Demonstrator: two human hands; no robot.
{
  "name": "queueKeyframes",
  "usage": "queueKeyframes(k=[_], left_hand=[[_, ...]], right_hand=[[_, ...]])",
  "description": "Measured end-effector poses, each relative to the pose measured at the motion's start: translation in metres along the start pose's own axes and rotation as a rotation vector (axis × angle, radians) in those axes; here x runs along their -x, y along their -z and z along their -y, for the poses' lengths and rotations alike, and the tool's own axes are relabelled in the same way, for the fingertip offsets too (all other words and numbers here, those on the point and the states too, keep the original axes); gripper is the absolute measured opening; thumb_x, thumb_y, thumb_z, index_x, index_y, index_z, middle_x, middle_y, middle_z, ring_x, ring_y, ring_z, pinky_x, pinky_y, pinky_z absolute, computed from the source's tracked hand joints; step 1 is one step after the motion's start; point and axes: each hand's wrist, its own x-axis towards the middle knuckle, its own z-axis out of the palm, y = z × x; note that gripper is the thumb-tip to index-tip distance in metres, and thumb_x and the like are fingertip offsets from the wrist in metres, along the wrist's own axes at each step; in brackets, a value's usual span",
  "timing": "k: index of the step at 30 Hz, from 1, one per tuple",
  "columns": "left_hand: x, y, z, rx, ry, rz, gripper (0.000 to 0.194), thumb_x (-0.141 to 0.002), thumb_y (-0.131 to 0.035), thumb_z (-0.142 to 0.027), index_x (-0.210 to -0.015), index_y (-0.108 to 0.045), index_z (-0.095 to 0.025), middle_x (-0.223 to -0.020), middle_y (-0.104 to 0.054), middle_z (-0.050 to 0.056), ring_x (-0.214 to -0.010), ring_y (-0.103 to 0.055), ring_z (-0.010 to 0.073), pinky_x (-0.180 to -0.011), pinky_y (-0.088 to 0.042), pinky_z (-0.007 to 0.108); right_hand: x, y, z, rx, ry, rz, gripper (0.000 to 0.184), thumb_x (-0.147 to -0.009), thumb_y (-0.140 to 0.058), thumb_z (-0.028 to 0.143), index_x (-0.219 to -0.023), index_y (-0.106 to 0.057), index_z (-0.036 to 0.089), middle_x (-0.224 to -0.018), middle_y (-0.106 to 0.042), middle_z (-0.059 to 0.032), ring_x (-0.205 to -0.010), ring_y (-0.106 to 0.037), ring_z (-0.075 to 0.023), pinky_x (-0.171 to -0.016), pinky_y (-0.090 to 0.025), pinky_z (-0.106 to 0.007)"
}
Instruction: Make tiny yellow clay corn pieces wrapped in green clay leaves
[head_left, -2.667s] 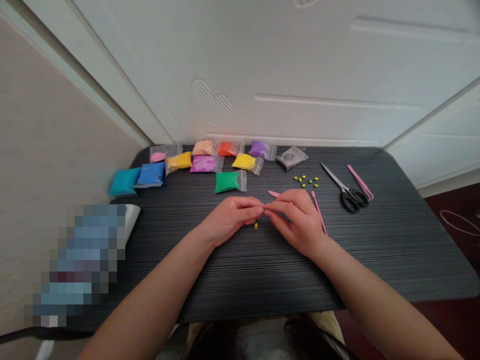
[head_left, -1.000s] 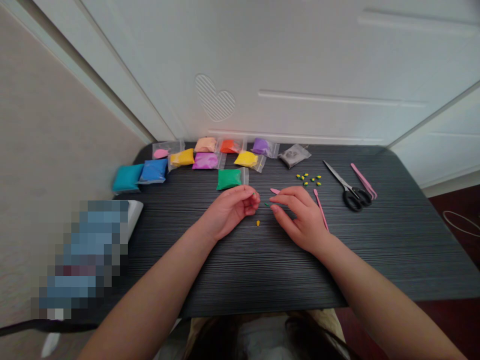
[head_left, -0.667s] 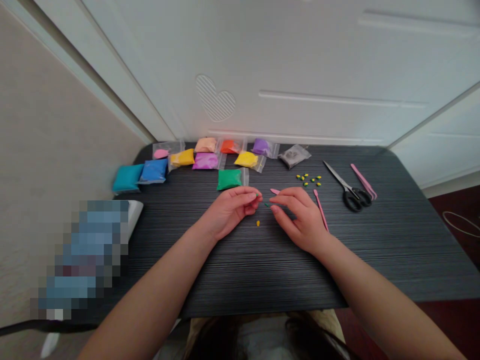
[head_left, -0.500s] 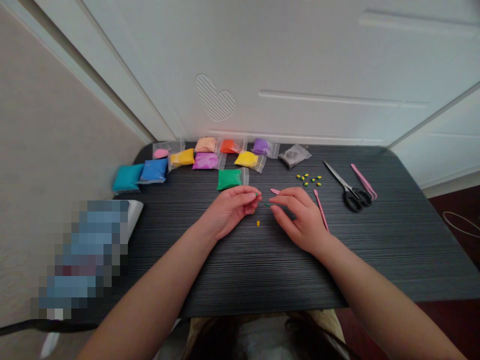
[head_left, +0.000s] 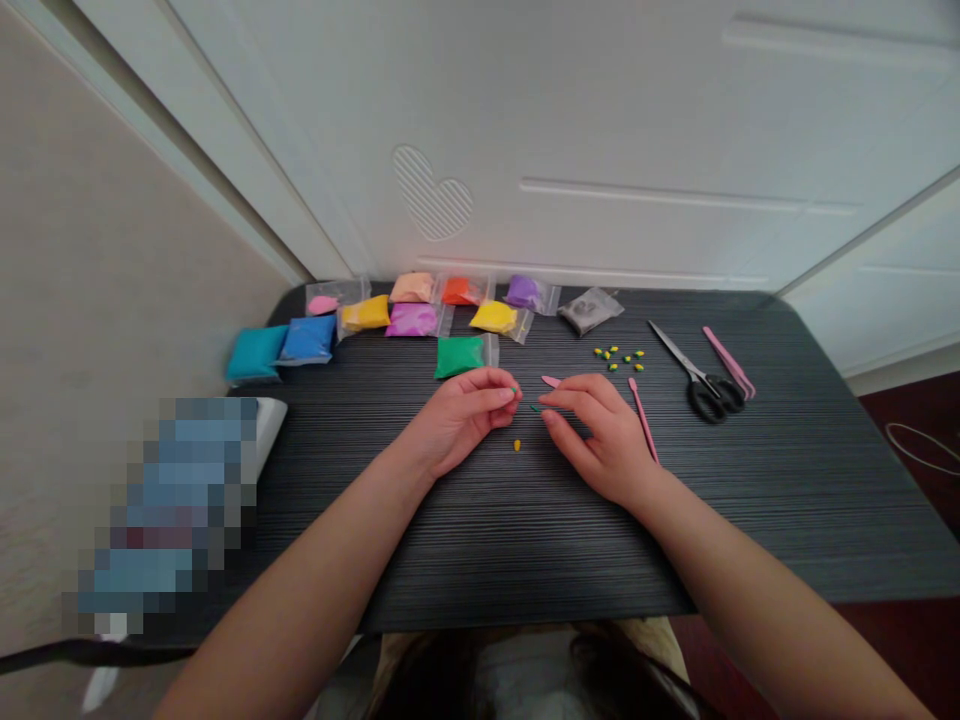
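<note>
My left hand (head_left: 474, 415) is closed, thumb and forefinger pinching a tiny piece of green clay (head_left: 514, 391). To its right, my right hand (head_left: 600, 435) rests on the dark table with thumb and fingers apart. A thin green clay sliver (head_left: 534, 408) lies just beyond its fingertips. Between the hands and a little nearer to me is a small yellow clay piece (head_left: 517, 445). Partly behind my right hand, a pink pointed tool (head_left: 550, 381) shows only its tip. The green clay bag (head_left: 460, 357) lies just behind my left hand.
Several small yellow-and-green clay pieces (head_left: 613, 359) sit beyond my right hand. Farther right are a pink stick tool (head_left: 643, 418), scissors (head_left: 694, 375) and pink tweezers (head_left: 727, 360). Bags of coloured clay, such as a blue bag (head_left: 307, 341), line the back. A blurred-out device (head_left: 172, 500) stands left.
My left hand has shifted very slightly, and less of the green piece shows between its fingertips. My right hand and the things on the table stay put.
</note>
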Motion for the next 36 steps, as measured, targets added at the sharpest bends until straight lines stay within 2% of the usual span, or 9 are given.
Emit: queueKeyframes(k=[7,13,20,25,36], left_hand=[[0.0015,-0.0004,-0.0001,0.031,-0.02,-0.067,0.01,-0.064,-0.066,-0.009,-0.071,-0.06,-0.014,-0.082,-0.064,0.002,-0.073,-0.057,0.0076,-0.07,-0.043,0.019],[0.0014,0.0006,-0.0011,0.035,-0.066,-0.06,0.01,-0.065,-0.065,-0.007,-0.068,-0.059,-0.014,-0.074,-0.063,-0.001,-0.067,-0.056,0.0057,-0.067,-0.044,0.018],[0.0006,0.0,-0.0006,0.066,-0.039,-0.115,0.026,-0.064,-0.066,-0.006,-0.089,-0.064,-0.015,-0.075,-0.063,-0.001,-0.069,-0.057,0.0054,-0.07,-0.045,0.018],[-0.0004,-0.0011,0.0011,0.041,-0.041,-0.152,0.015,-0.063,-0.068,-0.01,-0.077,-0.067,-0.013,-0.076,-0.064,0.001,-0.068,-0.056,0.0055,-0.07,-0.045,0.018],[-0.0012,0.0002,0.0005,0.018,-0.063,-0.104,0.009,-0.063,-0.069,-0.014,-0.068,-0.062,-0.013,-0.067,-0.057,-0.002,-0.064,-0.052,0.0058,-0.066,-0.042,0.019]], right_hand=[[0.0002,-0.001,-0.0001,-0.008,-0.015,0.002,0.021,-0.08,-0.051,0.021,-0.1,-0.057,0.021,-0.097,-0.056,-0.0076,-0.096,-0.053,-0.0188,-0.083,-0.046,-0.038],[0.0002,-0.0015,-0.0003,-0.009,-0.012,0.006,0.02,-0.08,-0.051,0.02,-0.099,-0.057,0.021,-0.097,-0.056,-0.0076,-0.096,-0.053,-0.0183,-0.083,-0.045,-0.037],[0.0013,-0.0024,-0.0019,-0.007,-0.005,0.005,0.02,-0.08,-0.052,0.02,-0.099,-0.057,0.02,-0.097,-0.055,-0.0076,-0.096,-0.052,-0.0175,-0.084,-0.045,-0.036],[0.0004,-0.0027,-0.0016,-0.013,-0.004,0.002,0.02,-0.08,-0.051,0.02,-0.099,-0.057,0.021,-0.096,-0.056,-0.0072,-0.095,-0.053,-0.018,-0.083,-0.046,-0.037],[-0.0004,-0.0013,-0.0002,-0.011,-0.011,-0.001,0.02,-0.08,-0.051,0.021,-0.098,-0.057,0.021,-0.095,-0.056,-0.0074,-0.095,-0.053,-0.0185,-0.082,-0.046,-0.038]])
